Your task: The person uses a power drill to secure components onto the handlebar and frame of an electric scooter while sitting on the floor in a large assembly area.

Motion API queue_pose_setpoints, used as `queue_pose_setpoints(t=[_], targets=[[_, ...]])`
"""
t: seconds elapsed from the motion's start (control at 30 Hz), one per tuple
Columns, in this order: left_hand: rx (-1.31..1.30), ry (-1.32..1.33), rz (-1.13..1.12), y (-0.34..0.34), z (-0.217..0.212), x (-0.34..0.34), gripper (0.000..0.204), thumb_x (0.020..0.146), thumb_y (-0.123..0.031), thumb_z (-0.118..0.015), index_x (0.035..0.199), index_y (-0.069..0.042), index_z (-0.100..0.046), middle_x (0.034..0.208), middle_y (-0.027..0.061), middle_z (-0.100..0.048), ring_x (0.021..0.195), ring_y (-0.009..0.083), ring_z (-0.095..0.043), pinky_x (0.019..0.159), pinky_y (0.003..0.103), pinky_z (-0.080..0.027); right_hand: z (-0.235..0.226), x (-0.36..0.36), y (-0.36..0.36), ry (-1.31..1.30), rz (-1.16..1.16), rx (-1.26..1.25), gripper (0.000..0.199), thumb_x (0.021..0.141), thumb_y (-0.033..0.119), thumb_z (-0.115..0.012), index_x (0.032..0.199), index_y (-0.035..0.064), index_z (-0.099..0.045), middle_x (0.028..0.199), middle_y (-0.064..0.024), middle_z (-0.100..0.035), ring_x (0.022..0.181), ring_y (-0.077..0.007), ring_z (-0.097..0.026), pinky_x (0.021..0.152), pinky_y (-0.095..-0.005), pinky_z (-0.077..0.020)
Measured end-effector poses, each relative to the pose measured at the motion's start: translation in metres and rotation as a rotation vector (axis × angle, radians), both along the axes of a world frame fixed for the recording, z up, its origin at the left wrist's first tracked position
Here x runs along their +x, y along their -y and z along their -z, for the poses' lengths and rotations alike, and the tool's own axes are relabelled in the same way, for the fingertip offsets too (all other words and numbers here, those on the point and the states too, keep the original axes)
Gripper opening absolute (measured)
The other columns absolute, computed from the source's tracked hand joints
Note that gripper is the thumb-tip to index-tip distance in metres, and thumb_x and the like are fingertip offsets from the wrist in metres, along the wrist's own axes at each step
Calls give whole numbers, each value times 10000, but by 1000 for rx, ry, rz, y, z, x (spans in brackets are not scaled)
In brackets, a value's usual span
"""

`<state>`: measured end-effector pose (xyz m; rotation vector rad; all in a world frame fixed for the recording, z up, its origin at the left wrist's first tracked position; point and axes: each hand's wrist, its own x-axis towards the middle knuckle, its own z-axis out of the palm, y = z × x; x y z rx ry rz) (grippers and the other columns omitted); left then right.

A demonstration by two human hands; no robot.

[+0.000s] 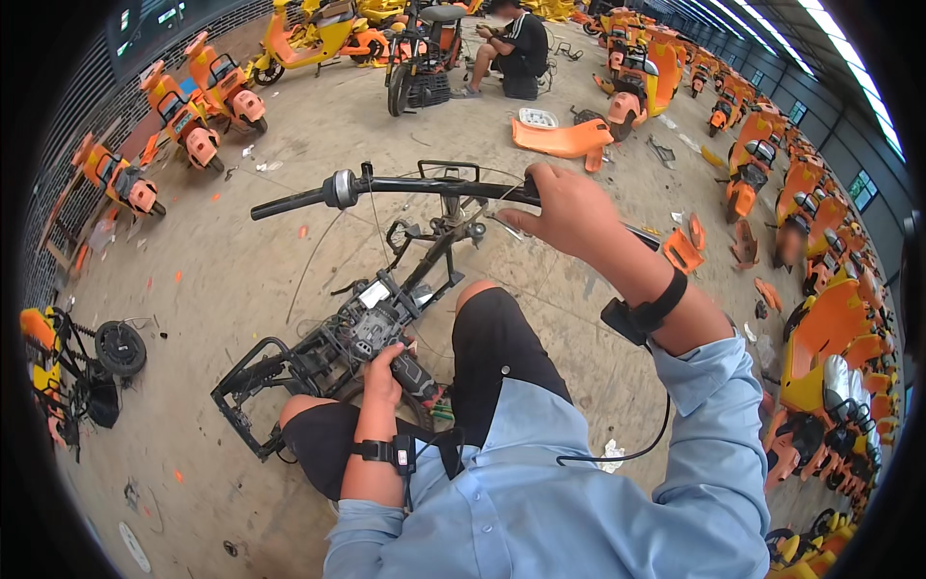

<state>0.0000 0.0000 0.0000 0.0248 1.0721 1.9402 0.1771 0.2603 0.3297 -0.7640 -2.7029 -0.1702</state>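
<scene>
The stripped scooter frame [434, 262] sits in the middle of the frame, leaning diagonally from centre to lower left, its handlebar [405, 184] crossing above. The right hand [571, 210] bends its fingers onto the right half of the bar, thumb standing apart beneath; whether they close fully around it, I cannot tell. The left hand [383, 374] looks clamped around what seems to be a power tool [417, 378], near the person's knees, though its underside is hidden.

The frame could swing or tip if the bar is pushed sideways, since no firm stand shows and the right hand looks like the only steadying hold. The thin loose cable [313, 253] arching left of the bar could catch on the frame or be bent. The black cord [666, 425] dangling from the right wrist could snag too, if that arm reaches across. A slip of the tool would bring it against a bare knee.

The bar is a smooth, dark tube with a matte black grip [286, 204] and a rounded grey collar [340, 189]. At the lower left, the rack [253, 372] is bent black tubing with squared corners.

Farther out, the concrete floor [203, 289] is dusty and scuffed. A curved, glossy orange panel [564, 141] lies at upper centre near 1 white tray [537, 118]; beyond, 1 co-worker [526, 48] sits low. Orange and yellow scooters [743, 183] line the right edge.
</scene>
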Motion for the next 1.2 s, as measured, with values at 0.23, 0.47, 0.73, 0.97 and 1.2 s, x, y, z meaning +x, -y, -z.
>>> queue_pose_setpoints(t=[0.23,0.47,0.73,0.97,1.2], targets=[[-25,-20,-50,16,2,-20,398,878,-104,-635,1253,29,-627,1097,148,-707,922,251,-679,847,357,-557,14,-11,13,-285,-156,659,291,934,273,-636,1111,43,-650,876,-43,-609,812,-209,-605,664,-332,-488],[101,63,-65,6,-21,0,365,869,-81,-622,1216,32,-637,1049,136,-702,902,236,-689,811,364,-574,72,1,109,-285,-697,252,343,848,245,-698,1106,28,-640,925,-70,-555,846,-233,-598,691,-343,-509],[201,-1,-86,34,-17,-26,402,876,-69,-577,1255,64,-579,1201,139,-641,1108,253,-630,963,382,-529,221,10,171,238,-1070,-798,248,944,233,-595,868,11,-673,881,-161,-619,867,-336,-633,754,-436,-532],[447,32,307,52,-69,-9,791,652,-91,-736,1406,-12,-512,1442,206,-528,1369,349,-492,1142,496,-395,268,-9,169,644,-738,-1660,352,987,240,-478,1055,14,-739,1049,-92,-722,949,-208,-653,888,-342,-504],[89,-151,511,43,-47,4,682,605,52,-750,1274,1,-636,1253,143,-677,1106,259,-659,968,366,-515,268,-14,173,775,-813,-1523,317,981,203,-520,1138,7,-713,1076,-121,-705,1056,-249,-637,980,-366,-470]])
